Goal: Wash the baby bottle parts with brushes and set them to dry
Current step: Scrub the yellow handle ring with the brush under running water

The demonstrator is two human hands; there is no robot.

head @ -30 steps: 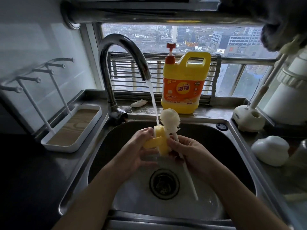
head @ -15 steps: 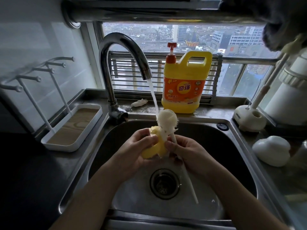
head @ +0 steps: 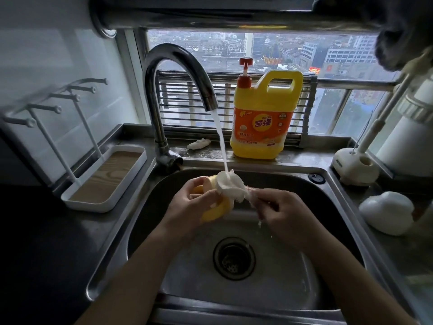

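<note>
Straight ahead of me, a wide metal-framed window [head: 293,48] looks out over grey city blocks. Dull daylight comes through it and the kitchen around me is dim. A grille of thin horizontal metal bars [head: 185,99] runs across the lower pane. A thick shiny steel pipe [head: 222,18] crosses above the window. To my left the wall is pale glossy panelling [head: 46,50]. The dark stainless-steel worktop [head: 110,231] wraps round the steel sink basin [head: 328,198] below me.

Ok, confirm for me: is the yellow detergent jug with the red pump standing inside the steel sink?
No, the yellow detergent jug stands on the ledge behind the steel sink.
</note>
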